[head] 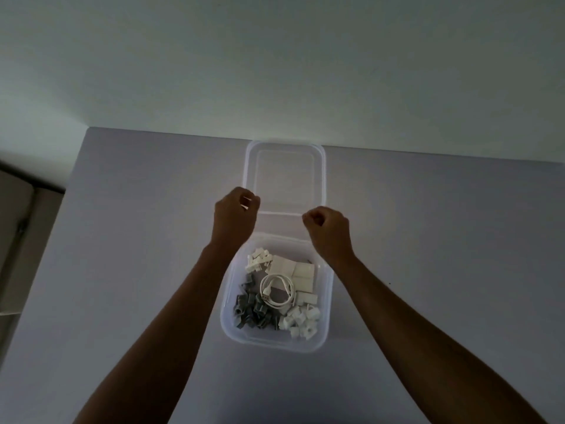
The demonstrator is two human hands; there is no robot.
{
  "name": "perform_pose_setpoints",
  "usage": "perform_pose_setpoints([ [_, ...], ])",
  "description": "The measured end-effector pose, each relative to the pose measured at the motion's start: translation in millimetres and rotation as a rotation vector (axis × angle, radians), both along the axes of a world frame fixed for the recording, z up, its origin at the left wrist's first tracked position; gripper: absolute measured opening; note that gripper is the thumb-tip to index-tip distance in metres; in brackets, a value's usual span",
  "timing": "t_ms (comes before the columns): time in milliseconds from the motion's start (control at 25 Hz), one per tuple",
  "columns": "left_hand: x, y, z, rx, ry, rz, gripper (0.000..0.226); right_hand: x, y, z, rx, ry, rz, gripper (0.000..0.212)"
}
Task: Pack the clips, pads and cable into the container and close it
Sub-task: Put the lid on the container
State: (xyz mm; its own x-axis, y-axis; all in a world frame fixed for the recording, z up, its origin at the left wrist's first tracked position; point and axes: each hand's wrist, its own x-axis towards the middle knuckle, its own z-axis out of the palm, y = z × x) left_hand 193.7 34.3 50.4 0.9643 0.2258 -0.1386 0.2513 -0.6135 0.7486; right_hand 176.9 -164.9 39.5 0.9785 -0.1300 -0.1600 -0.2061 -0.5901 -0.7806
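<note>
A clear plastic container (pixel 324 307) stands open on the grey table. Inside lie grey clips (pixel 251 310) at the left, white clips (pixel 301 322) at the near right, more white clips (pixel 259 259) at the far left, white pads (pixel 298 273) at the far right, and a coiled white cable (pixel 276 290) in the middle. The clear lid (pixel 286 175) is beyond the container, by the wall. My left hand (pixel 235 214) pinches the lid's near left corner. My right hand (pixel 327 224) pinches its near right corner.
The grey table (pixel 428 255) meets a pale wall (pixel 275 71) just behind the lid. The table's left edge (pixel 52 228) drops off to a dim floor area with a beige object (pixel 15 240).
</note>
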Motion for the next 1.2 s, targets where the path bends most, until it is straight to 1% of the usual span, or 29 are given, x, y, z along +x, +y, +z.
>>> perform_pose_setpoints([
  [40, 16, 3, -11, 0.005, 0.031, 0.042, 0.026, 17, -3, -4, 0.005, 0.009, -0.032, 0.011],
  [80, 28, 6, -24, 0.011, 0.101, 0.065, 0.034, 32, -7, -11, -0.008, 0.046, -0.058, 0.012],
  [160, 47, 10, -51, 0.026, 0.283, 0.076, 0.049, 61, -14, -34, -0.07, 0.208, -0.08, 0.036],
  [240, 55, 11, -70, 0.047, 0.381, 0.052, 0.053, 78, -19, -54, -0.133, 0.399, -0.064, 0.056],
  [320, 61, 8, -78, 0.045, 0.371, 0.023, 0.048, 87, -17, -62, -0.124, 0.456, -0.051, 0.064],
  [440, 65, 2, -82, -0.005, 0.368, 0.042, 0.049, 90, -15, -59, -0.023, 0.428, -0.076, 0.067],
  [520, 61, 0, -79, 0.01, 0.356, 0.066, 0.048, 86, -18, -52, 0.004, 0.411, -0.094, 0.069],
  [560, 58, 1, -74, 0.024, 0.333, 0.067, 0.046, 83, -21, -47, 0.02, 0.395, -0.104, 0.068],
  [640, 53, 4, -59, 0.044, 0.209, 0.061, 0.036, 79, -29, -32, 0.097, 0.367, -0.132, 0.065],
  [680, 50, 5, -51, 0.039, 0.137, 0.046, 0.029, 77, -33, -20, 0.167, 0.367, -0.153, 0.064],
  [720, 46, 6, -39, 0.029, 0.086, 0.018, 0.029, 76, -37, -7, 0.255, 0.373, -0.183, 0.062],
  [760, 41, 7, -28, 0.015, 0.042, -0.015, 0.032, 73, -42, 8, 0.339, 0.364, -0.203, 0.055],
  [800, 36, 8, -14, -0.028, 0.026, -0.029, 0.033, 68, -47, 24, 0.405, 0.331, -0.201, 0.041],
  [840, 31, 9, -1, -0.124, 0.014, -0.013, 0.03, 63, -53, 41, 0.454, 0.296, -0.195, 0.025],
  [880, 24, 10, 14, -0.28, 0.022, 0.015, 0.026, 58, -59, 57, 0.509, 0.267, -0.202, 0.016],
  [920, 16, 13, 30, -0.46, 0.027, 0.029, 0.025, 51, -66, 73, 0.568, 0.244, -0.218, 0.016],
  [960, 8, 16, 46, -0.614, 0.024, 0.024, 0.032, 44, -73, 90, 0.625, 0.228, -0.243, 0.021],
  [1000, -2, 20, 60, -0.728, 0.018, 0.002, 0.04, 35, -79, 106, 0.672, 0.211, -0.262, 0.025],
  [1040, -12, 23, 72, -0.756, 0.011, -0.035, 0.046, 26, -82, 119, 0.717, 0.197, -0.266, 0.024],
  [1080, -19, 25, 82, -0.708, 0.002, -0.078, 0.046, 18, -84, 129, 0.754, 0.19, -0.261, 0.021],
  [1160, -36, 24, 102, -0.489, -0.064, -0.18, 0.038, -4, -84, 148, 0.821, 0.172, -0.265, 0.015],
  [1200, -43, 25, 108, -0.426, -0.099, -0.221, 0.035, -14, -84, 156, 0.849, 0.157, -0.268, 0.014],
])
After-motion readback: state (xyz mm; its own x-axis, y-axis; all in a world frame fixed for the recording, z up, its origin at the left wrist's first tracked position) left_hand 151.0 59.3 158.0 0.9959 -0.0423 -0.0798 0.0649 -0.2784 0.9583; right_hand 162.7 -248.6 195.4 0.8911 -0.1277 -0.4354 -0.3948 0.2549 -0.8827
